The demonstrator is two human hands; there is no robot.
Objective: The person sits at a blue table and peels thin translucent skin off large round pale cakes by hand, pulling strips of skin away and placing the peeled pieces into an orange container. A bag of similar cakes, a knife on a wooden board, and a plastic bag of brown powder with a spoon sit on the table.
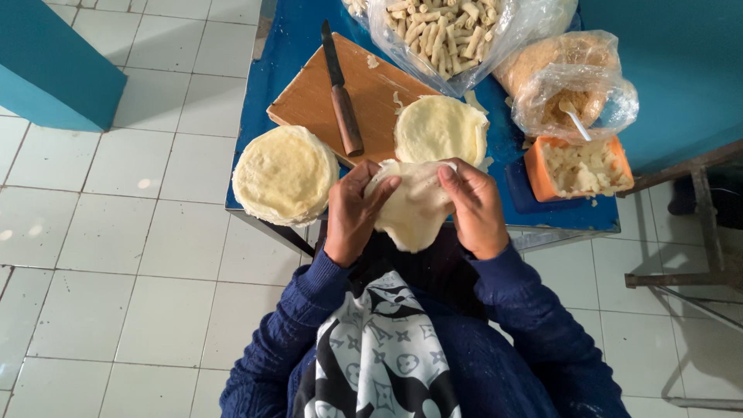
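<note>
I see my left hand (352,213) and right hand (476,209) both pinching one thin pale dough sheet (414,207); two round dough stacks (285,174) lie beyond, one wooden-handled knife (341,93) farther.

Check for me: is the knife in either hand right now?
No, the knife lies on the cutting board, while the left hand and right hand hold a dough sheet.

Beside the matt wooden board (364,93), soft, floury dough sheets (285,174) look matt, the clear plastic bags (576,85) glossy and crinkled, the knife (340,89) wooden-handled with dark metal.
</note>
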